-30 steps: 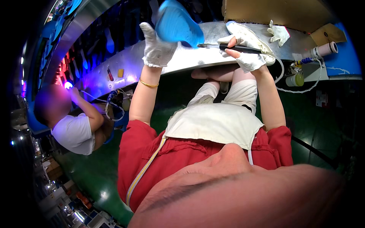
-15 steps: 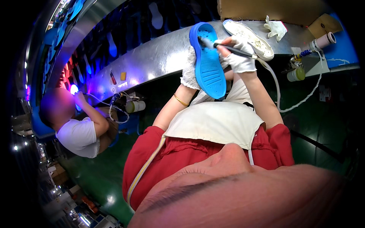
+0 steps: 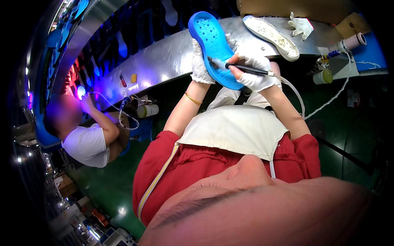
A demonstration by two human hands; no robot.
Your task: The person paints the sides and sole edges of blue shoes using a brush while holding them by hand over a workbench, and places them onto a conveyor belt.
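My left hand [image 3: 200, 61], in a white glove, grips a blue shoe sole [image 3: 213, 41] from behind and holds it tilted in front of my chest. My right hand [image 3: 254, 71], also gloved, is shut on a thin black pen-like tool [image 3: 246, 69] with a white hose trailing off to the right. The tool's tip touches the inner face of the blue sole near its lower half.
A metal workbench [image 3: 164, 61] curves across the top. On it lie a white shoe sole [image 3: 271, 36] and a spare white glove [image 3: 301, 25]. A small jar [image 3: 324, 76] and a tube [image 3: 349, 42] sit at right. Another person in a white shirt [image 3: 88, 143] works at left.
The blue sole came down from above the bench toward my chest and turned its inner face to me. My right hand brought the tool's tip onto it.
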